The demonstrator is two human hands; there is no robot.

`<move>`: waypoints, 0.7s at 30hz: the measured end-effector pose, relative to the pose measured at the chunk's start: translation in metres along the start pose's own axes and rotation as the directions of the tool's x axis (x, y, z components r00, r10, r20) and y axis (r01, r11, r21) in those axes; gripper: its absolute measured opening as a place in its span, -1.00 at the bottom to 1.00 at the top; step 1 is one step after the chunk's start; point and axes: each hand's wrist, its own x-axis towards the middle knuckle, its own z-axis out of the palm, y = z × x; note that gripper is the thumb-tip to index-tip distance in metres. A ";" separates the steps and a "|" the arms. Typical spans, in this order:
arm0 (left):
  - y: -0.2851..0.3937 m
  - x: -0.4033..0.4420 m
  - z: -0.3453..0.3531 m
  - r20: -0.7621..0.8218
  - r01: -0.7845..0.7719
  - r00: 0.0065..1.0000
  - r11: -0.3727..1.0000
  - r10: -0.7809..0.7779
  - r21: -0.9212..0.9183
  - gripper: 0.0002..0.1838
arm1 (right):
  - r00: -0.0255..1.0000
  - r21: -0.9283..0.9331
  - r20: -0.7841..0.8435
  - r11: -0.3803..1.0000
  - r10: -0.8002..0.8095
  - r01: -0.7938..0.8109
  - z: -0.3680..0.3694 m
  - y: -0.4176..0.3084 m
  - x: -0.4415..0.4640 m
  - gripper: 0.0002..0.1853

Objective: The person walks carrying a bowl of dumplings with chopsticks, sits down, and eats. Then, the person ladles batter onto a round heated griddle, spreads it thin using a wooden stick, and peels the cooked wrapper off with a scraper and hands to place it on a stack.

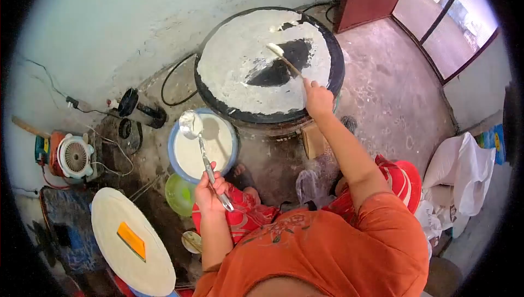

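My left hand is closed round the handle of a metal ladle. The ladle's batter-smeared bowl is over a blue-rimmed tub of white batter. In my right hand is a thin wooden spreading stick, its white-coated tip over the large round griddle. A whitish layer of batter covers most of the griddle. Dark bare patches show near the stick and at the far right edge.
At lower left lies a stack of pale round flatbreads with an orange rectangular item on top. A blower with wires stands at the left wall. A green bowl is beside the tub. White sacks stand at right.
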 end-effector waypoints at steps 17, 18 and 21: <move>-0.005 0.001 0.004 -0.029 -0.046 0.998 0.998 0.047 0.036 -0.65 | 0.958 0.362 0.086 0.887 0.275 -0.287 0.009 -0.006 -0.021 -0.60; -0.006 0.000 0.006 -0.029 -0.066 0.997 0.996 0.067 0.052 -0.65 | 0.990 0.366 0.063 0.920 0.129 -0.143 0.004 -0.012 -0.031 -0.64; -0.009 0.004 0.011 -0.021 -0.044 0.999 0.997 0.046 0.057 -0.66 | 0.989 0.057 0.065 0.989 0.135 -0.139 0.013 0.020 -0.003 -0.69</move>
